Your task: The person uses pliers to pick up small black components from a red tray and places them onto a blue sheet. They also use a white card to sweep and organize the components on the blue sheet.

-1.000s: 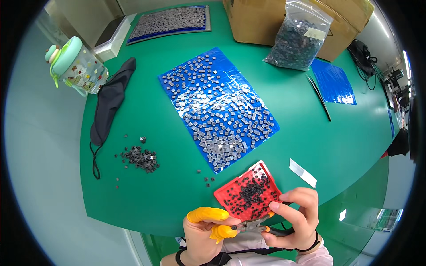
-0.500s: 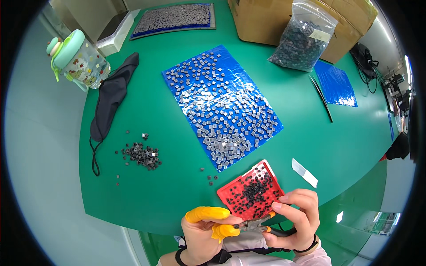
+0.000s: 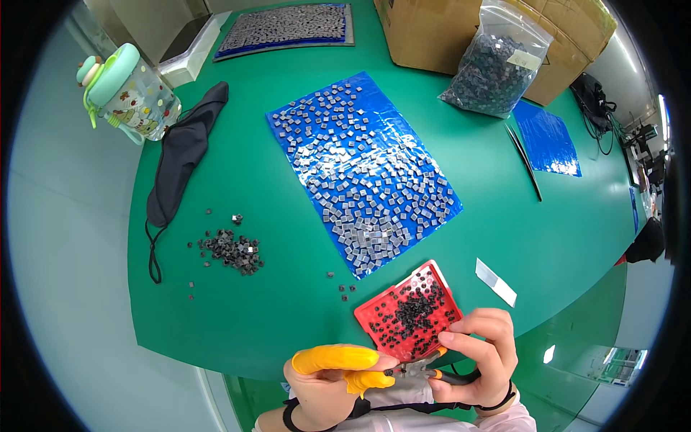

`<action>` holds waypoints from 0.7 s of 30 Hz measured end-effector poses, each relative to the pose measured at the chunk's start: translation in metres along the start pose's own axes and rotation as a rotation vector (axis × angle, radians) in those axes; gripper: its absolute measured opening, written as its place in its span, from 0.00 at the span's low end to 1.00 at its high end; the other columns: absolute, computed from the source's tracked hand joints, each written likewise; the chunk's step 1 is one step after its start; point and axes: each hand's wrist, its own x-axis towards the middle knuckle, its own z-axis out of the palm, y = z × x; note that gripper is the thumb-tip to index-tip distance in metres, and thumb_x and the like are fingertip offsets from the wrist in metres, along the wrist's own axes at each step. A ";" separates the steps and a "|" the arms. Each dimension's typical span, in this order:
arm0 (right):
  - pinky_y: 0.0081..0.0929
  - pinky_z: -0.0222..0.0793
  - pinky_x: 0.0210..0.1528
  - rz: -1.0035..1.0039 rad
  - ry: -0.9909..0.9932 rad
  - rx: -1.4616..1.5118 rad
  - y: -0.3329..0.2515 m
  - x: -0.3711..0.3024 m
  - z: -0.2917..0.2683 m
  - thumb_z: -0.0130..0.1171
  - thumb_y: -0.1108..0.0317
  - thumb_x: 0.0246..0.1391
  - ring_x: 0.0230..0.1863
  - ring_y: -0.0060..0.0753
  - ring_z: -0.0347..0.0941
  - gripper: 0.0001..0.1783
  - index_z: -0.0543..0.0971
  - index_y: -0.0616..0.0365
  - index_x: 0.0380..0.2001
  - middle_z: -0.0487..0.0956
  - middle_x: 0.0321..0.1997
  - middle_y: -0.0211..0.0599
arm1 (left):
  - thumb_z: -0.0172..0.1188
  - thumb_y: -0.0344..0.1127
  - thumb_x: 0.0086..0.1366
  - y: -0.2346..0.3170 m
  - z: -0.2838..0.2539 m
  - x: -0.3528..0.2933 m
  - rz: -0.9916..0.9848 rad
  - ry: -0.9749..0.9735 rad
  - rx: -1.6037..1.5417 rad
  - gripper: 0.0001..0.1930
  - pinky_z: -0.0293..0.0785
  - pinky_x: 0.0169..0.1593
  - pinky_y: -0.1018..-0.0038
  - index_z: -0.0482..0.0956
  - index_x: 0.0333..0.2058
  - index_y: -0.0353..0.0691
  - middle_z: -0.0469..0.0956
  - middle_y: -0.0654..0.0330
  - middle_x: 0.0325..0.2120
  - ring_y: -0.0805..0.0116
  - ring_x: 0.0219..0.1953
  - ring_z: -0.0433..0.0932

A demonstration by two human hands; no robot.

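Note:
My left hand (image 3: 324, 389) wears yellow finger covers on two digits and pinches a small black part (image 3: 389, 372) between the fingertips. Right beside that part are the metal jaws of a pair of pliers (image 3: 414, 369); whether they touch it is too small to tell. My right hand (image 3: 489, 360) is wrapped round the pliers' black and orange handles. Just beyond both hands, a red tray (image 3: 374, 315) carries many tiny black round parts, piled in the middle. The pliers' tips overlap the tray's near edge in the picture.
A blue sheet (image 3: 381, 108) bears many small square metal-topped pieces. Leftward lie a heap of dark pieces (image 3: 234, 250), a black mask-like cloth (image 3: 176, 173) and a bottle (image 3: 144, 108). Tweezers (image 3: 525, 164), a bag of parts (image 3: 489, 83), a cardboard box (image 3: 425, 36) and a white strip (image 3: 495, 282) lie rightward.
My left hand has shifted slightly, its upper yellow-covered digit now lower and nearer the other one. The right hand keeps its hold on the pliers. The whole view has moved a little.

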 end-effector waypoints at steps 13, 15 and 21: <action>0.34 0.64 0.38 -0.035 0.041 -0.030 0.003 -0.004 0.004 0.71 0.55 0.34 0.35 0.36 0.68 0.25 0.78 0.51 0.38 0.73 0.37 0.33 | 0.64 0.29 0.61 0.010 -0.003 0.015 0.089 -0.314 0.117 0.09 0.71 0.38 0.77 0.75 0.37 0.32 0.77 0.55 0.31 0.69 0.33 0.75; 0.33 0.64 0.38 -0.039 0.022 -0.024 0.003 -0.005 0.004 0.72 0.55 0.33 0.35 0.35 0.68 0.25 0.78 0.50 0.38 0.73 0.37 0.32 | 0.62 0.30 0.63 0.017 0.005 0.015 0.021 -0.331 -0.008 0.09 0.67 0.37 0.77 0.72 0.38 0.35 0.74 0.58 0.31 0.71 0.32 0.71; 0.33 0.61 0.34 -0.066 0.028 -0.035 0.004 -0.009 0.006 0.72 0.53 0.33 0.35 0.34 0.69 0.25 0.79 0.48 0.37 0.73 0.37 0.31 | 0.58 0.30 0.65 0.009 -0.011 0.013 0.161 -0.453 0.239 0.08 0.63 0.37 0.76 0.68 0.40 0.38 0.70 0.59 0.30 0.70 0.30 0.65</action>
